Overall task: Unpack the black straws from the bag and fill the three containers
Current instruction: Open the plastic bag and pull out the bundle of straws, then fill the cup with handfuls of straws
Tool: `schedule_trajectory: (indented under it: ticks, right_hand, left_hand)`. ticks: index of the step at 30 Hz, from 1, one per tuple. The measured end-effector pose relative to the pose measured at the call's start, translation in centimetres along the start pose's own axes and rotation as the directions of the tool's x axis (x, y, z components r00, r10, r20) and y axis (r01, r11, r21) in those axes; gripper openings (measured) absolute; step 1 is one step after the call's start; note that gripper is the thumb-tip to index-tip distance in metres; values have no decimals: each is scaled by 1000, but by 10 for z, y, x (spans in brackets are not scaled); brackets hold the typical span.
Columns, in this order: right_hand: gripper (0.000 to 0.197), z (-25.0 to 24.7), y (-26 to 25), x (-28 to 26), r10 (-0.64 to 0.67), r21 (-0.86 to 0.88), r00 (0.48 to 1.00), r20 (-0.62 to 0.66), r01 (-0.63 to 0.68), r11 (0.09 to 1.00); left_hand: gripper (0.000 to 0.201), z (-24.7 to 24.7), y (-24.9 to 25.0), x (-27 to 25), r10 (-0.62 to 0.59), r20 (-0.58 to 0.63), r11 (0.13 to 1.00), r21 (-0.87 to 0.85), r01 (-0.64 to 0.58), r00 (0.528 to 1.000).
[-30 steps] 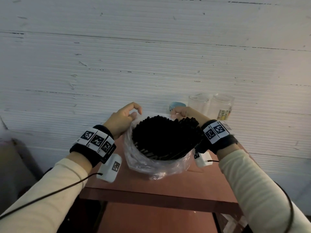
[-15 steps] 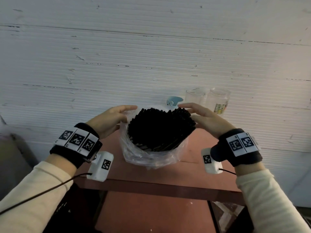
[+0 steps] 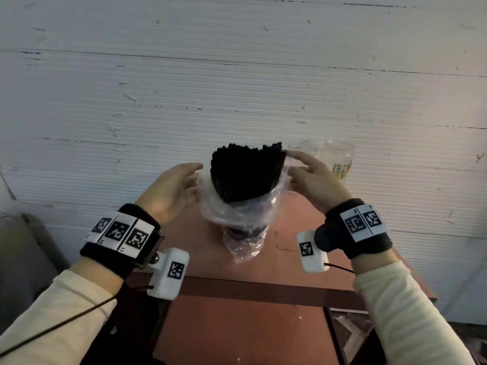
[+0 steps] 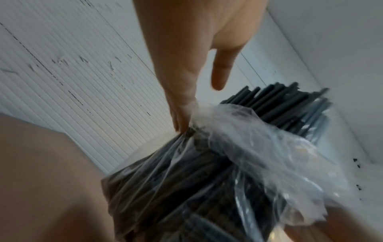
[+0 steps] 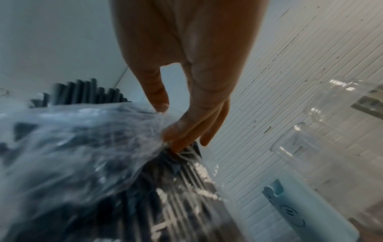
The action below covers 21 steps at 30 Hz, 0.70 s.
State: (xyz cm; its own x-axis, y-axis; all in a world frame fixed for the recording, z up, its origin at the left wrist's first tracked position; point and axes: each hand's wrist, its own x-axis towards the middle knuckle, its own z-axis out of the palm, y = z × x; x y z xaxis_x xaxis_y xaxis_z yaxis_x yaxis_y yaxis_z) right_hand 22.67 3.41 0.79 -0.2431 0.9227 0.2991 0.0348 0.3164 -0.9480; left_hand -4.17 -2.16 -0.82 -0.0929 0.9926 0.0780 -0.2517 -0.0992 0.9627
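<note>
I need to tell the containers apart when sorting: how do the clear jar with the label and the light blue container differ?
The clear jar is see-through and carries a yellow label; the light blue container is opaque with a printed face-like mark. The jar shows in the head view, right of the black straws; the blue container is hidden there and shows only in the right wrist view. Both stand upright by the wall, and no straws show in either.

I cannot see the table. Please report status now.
Both hands open, fingers on bag. Black straws upright, tops out. Containers behind, empty. Nothing blocking.
</note>
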Motion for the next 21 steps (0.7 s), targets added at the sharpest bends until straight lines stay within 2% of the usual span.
schedule_trajectory:
  ticks: [2,3,6,8,12,13,15,17,19,21]
  right_hand:
    - [37,2,-8,3,22,117,998,-56,-15,993]
    - [38,5,-9,2,28,118,998,-53,-22,993]
    - [43,12,4,0,71,-185,997,5,-69,980]
    - [44,13,15,-2,126,-333,992,29,-109,937]
    - [48,2,11,-2,167,-529,986,-2,-143,836]
    - [47,0,6,-1,132,-544,991,-22,-123,830]
    - [48,-2,-8,-4,4,-484,997,-74,-39,874]
    - [46,2,-27,-11,-164,-386,982,-90,117,915]
    - [44,11,-43,-15,-292,-385,956,9,273,882]
    - [52,24,-50,-11,-293,-503,939,178,343,793]
  left_hand:
    - [50,-1,2,3,27,69,988,-151,-17,997]
    - [61,1,0,3,25,95,989,-149,-11,995]
    - [88,9,-16,3,-13,166,998,66,2,986]
    - [96,14,-28,1,-16,171,986,168,-14,985]
    - [92,24,-30,0,-21,108,986,167,2,994]
    - [92,25,-29,0,-24,93,986,167,9,995]
    - [94,26,-29,0,-32,100,984,177,14,994]
    - [97,27,-30,-2,-39,113,983,183,18,993]
    - [92,33,-29,-4,-32,81,984,176,18,996]
    - [84,40,-29,-4,-21,38,990,141,15,999]
